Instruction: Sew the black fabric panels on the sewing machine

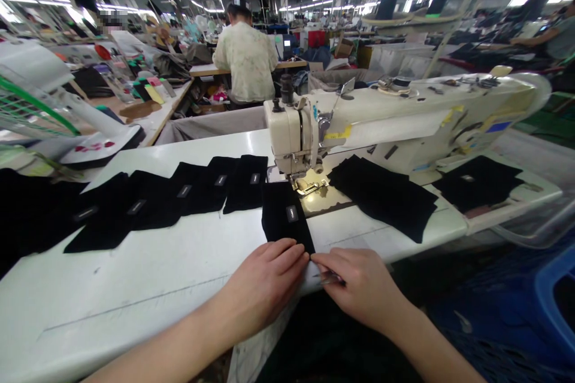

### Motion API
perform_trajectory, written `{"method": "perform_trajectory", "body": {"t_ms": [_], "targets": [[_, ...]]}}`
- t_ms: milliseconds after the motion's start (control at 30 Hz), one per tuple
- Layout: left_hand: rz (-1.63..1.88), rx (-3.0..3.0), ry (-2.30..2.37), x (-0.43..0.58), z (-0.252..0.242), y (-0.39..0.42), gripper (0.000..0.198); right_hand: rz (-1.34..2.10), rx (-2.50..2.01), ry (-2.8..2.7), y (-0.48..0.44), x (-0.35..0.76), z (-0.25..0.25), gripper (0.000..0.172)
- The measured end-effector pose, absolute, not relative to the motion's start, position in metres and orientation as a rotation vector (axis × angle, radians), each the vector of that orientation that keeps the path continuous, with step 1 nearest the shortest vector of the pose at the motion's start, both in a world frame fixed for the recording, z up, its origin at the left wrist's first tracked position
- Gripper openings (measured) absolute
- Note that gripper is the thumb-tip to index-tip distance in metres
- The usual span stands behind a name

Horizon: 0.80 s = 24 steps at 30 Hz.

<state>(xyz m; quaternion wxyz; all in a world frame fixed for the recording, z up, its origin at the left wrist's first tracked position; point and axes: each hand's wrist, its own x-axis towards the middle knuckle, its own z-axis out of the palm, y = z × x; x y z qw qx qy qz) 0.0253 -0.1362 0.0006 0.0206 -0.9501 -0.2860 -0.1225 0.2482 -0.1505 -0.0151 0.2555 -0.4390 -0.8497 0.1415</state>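
- Currently a white fan [33, 69] with a green-trimmed guard is standing beyond the far left of the tabletop [135, 266].
- A row of black fabric pieces [157, 197] is running from the tabletop's left edge toward the sewing machine, pieces overlapping; several are showing small grey labels, lettering too small to read.
- Beyond the far edge, a co-worker [246, 63] in a pale patterned top is facing away at another table.
- The left hand [274, 278] is reaching over the tabletop's near edge, fingers together and slightly bent, fingertips resting on the near end of the labelled black piece; thumb hidden, so cannot tell whether it is gripping.
- That labelled black piece [278, 221] is lying between the machine's needle area and the near edge, its far end just beside the presser foot; label [291, 213] is facing up.
- The right hand [362, 281] is curling nearly closed around a small metal tool [331, 277], thumb and forefinger meeting the piece's near right corner; cannot tell whether they are pinching it.
- Right of the needle, a stack of black pieces [381, 194] is lying askew, one corner pointing toward the near edge.
- The cream sewing machine [395, 116] is stretching along the far edge.
- More black pieces [487, 182] are lying near the tabletop's right end.
- A blue basket [532, 299] is standing below the near right corner.
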Motion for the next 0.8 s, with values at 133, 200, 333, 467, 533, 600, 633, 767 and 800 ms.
{"method": "perform_trajectory", "body": {"t_ms": [133,200,333,467,533,600,633,767,800], "targets": [[-0.421,-2.956,-0.894,0.026,0.003,-0.130,0.031,0.430,-1.231,-2.317,-0.141,0.246,-0.012,0.029],[-0.440,-2.971,-0.904,0.026,0.004,-0.126,0.031,0.430,-1.248,-2.327,-0.136,0.245,-0.012,0.027],[-0.447,-2.992,-0.922,0.023,0.007,-0.117,0.031,0.404,-1.273,-2.340,-0.126,0.242,-0.011,0.024],[-0.456,-2.989,-0.935,0.022,0.007,-0.109,0.030,0.389,-1.302,-2.348,-0.116,0.238,-0.010,0.024],[-0.462,-2.984,-0.940,0.021,0.007,-0.104,0.029,0.390,-1.310,-2.350,-0.112,0.237,-0.009,0.025],[-0.453,-2.985,-0.948,0.021,0.008,-0.099,0.029,0.389,-1.322,-2.352,-0.107,0.235,-0.008,0.026],[-0.444,-2.987,-0.953,0.021,0.008,-0.097,0.029,0.386,-1.331,-2.353,-0.105,0.235,-0.008,0.026],[-0.468,-2.983,-0.960,0.019,0.008,-0.088,0.029,0.355,-1.366,-2.353,-0.097,0.231,-0.006,0.024],[-0.484,-2.980,-0.955,0.019,0.008,-0.086,0.029,0.346,-1.369,-2.352,-0.095,0.230,-0.006,0.023]]}}
